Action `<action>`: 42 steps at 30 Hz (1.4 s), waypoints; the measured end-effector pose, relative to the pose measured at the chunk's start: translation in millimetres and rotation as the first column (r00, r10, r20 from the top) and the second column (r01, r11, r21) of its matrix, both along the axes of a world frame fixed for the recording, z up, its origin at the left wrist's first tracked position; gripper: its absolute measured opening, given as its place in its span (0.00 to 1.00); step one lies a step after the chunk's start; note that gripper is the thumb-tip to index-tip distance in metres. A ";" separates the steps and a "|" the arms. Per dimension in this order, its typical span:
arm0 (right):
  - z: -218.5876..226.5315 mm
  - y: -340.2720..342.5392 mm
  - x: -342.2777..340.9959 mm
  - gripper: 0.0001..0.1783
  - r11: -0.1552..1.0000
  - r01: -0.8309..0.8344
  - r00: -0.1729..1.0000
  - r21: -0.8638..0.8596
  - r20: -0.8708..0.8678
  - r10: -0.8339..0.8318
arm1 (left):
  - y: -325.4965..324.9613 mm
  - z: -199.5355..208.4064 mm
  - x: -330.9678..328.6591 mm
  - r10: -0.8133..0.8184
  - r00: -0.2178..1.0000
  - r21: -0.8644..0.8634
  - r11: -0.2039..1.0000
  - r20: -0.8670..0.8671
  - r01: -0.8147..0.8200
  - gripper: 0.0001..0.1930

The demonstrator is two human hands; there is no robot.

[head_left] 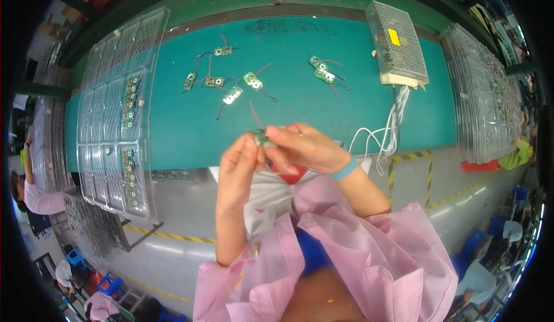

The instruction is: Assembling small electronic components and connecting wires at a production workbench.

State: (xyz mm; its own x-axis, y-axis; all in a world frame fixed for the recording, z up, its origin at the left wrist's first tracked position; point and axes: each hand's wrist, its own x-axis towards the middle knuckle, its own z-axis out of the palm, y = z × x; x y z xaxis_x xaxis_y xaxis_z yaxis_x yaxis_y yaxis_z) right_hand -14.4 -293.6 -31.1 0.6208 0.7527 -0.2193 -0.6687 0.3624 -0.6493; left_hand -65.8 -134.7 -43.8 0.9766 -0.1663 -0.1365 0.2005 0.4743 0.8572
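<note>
Close to the front edge of the green work mat (288, 114), I hold a small green circuit board (262, 138) in my fingertips. A red wire (255, 113) sticks up from it. My left hand (238, 159) pinches the board's left side between thumb and fingers. On the other side, the fingers of my right hand (311, 149) close on it too, covering much of it. Beyond my hands lie several loose boards with red and dark wires, among them one board (253, 80) just ahead and a pair with its nearer board (325, 76) farther right.
A perforated metal box (398, 47) stands at the back right, white cables (392, 120) hanging from it over the front edge. Clear plastic trays (92, 125) with rows of boards overlap the mat's left side. More stacked trays (479, 91) stand at the right. Other people sit farther off.
</note>
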 end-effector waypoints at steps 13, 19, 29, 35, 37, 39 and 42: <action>3.1 8.9 -20.4 0.18 0.901 0.259 0.951 0.347 -0.255 -0.175 | -7.6 4.5 -6.8 0.045 0.995 -0.132 0.990 -0.086 -0.056 0.10; -8.4 -36.4 20.2 0.16 0.828 0.404 0.914 0.388 -0.212 -0.346 | 9.5 -17.3 -14.4 0.191 0.979 -0.235 0.951 -0.077 -0.204 0.10; 5.1 3.4 -1.4 0.11 0.958 0.162 0.983 -0.238 -0.046 -0.177 | 26.4 -9.4 5.8 0.417 0.907 0.391 0.826 0.059 -0.406 0.15; -4.6 34.0 38.0 0.08 0.237 0.882 0.311 -0.408 0.880 0.359 | 35.7 -15.7 5.6 0.366 0.930 0.302 0.883 0.040 -0.361 0.13; -26.6 43.7 53.2 0.08 0.071 0.961 0.187 -0.266 0.820 0.541 | 34.0 -14.8 6.0 0.367 0.930 0.284 0.888 0.040 -0.362 0.13; -35.0 49.5 61.2 0.08 0.005 0.984 0.133 -0.175 0.764 0.631 | 33.1 -14.1 5.9 0.372 0.927 0.272 0.889 0.039 -0.368 0.13; -38.5 54.2 67.6 0.07 0.037 0.988 0.099 -0.151 0.792 0.603 | 30.8 -12.4 6.1 0.353 0.933 0.316 0.880 0.067 -0.355 0.13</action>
State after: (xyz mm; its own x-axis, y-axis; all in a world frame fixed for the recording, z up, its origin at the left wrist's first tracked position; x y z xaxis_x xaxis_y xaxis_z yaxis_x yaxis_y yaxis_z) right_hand 53.2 -239.3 -69.7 0.8312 0.2267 0.5077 0.3698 -0.9073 -0.2002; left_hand -59.7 -103.9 -56.2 0.9633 0.2419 -0.1161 0.0636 0.2144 0.9747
